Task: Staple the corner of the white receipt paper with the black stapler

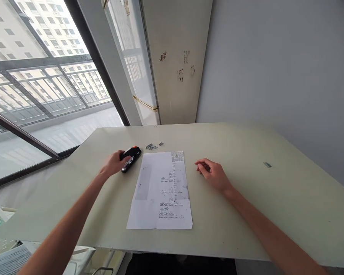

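My left hand (115,163) is wrapped around a black stapler (134,153) with an orange tip, at the left of the table. Just right of it lies a printed sheet of paper (160,191), flat, with small text mostly down its right half. My right hand (210,172) rests beside the paper's right edge, apart from it. Its fingers are curled in and I see nothing in them. Beyond the paper's top edge is a small group of staple strips (151,146).
Another staple strip (267,165) lies far right on the pale table (232,229). A grey wall (275,68) and a cabinet side (177,91) stand behind. Windows (46,72) run along the left. A white rack (2,240) sits below the table at lower left.
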`<state>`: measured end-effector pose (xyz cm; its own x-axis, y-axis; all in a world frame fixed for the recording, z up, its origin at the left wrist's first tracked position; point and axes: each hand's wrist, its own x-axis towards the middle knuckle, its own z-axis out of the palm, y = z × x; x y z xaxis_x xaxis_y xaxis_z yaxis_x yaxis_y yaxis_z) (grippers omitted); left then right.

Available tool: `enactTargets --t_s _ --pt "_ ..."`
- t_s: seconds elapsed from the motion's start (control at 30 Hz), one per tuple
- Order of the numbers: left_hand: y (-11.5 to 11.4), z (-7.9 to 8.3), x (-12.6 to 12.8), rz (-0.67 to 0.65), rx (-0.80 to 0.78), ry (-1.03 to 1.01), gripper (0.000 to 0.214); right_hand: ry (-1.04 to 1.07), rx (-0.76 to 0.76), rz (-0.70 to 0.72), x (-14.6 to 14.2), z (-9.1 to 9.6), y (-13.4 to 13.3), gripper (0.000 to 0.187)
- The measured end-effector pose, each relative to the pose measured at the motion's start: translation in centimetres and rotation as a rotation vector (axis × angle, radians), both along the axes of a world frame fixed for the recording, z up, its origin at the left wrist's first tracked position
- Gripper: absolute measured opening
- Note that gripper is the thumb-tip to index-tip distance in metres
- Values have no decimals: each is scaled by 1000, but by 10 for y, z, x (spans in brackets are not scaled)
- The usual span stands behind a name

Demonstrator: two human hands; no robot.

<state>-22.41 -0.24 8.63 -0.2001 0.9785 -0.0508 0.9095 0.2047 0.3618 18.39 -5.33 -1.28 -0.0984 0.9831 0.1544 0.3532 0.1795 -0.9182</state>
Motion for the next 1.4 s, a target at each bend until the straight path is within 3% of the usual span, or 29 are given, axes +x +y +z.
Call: enactTargets --t_s 0.1,0.2,0.3,0.4,0.5,0.63,0.77,0.93,1.13,1.2,1.3,1.4 --pt "-3 14 3 -39 30 -62 57 24 -5 -2 0 1 -1 32" --pt "-10 28 33 -178 89 -113 58 68 -13 -9 1 3 -1 36" --pt "-18 33 88 -591 151 -172 45 129 -25 -22 5 7 1 44" --pt "-26 20 151 -769 130 -185 34 221 -45 -47 13 14 2 51" --pt "-33 -7 203 -933 138 -146 31 301 -49 -85 23 18 -3 52" --pt "-37 -38 240 -987 130 -171 26 197 -14 -113 38 12 -14 42" --pt "-34 -50 241 -975 133 -215 35 117 15 -171 47 5 -21 37" --pt "-35 -58 215 -947 144 -257 59 15 50 -224 44 0 -21 36" --pt "-36 -73 202 -923 190 -298 29 -142 89 -356 44 -8 -21 36" --pt "-34 -75 204 -921 204 -301 29 -168 87 -365 45 -7 -24 39" --pt "-34 -75 207 -902 226 -304 31 -141 61 -339 46 -2 -29 43" --pt "-36 -73 206 -900 247 -306 28 -83 28 -207 46 6 -34 43"
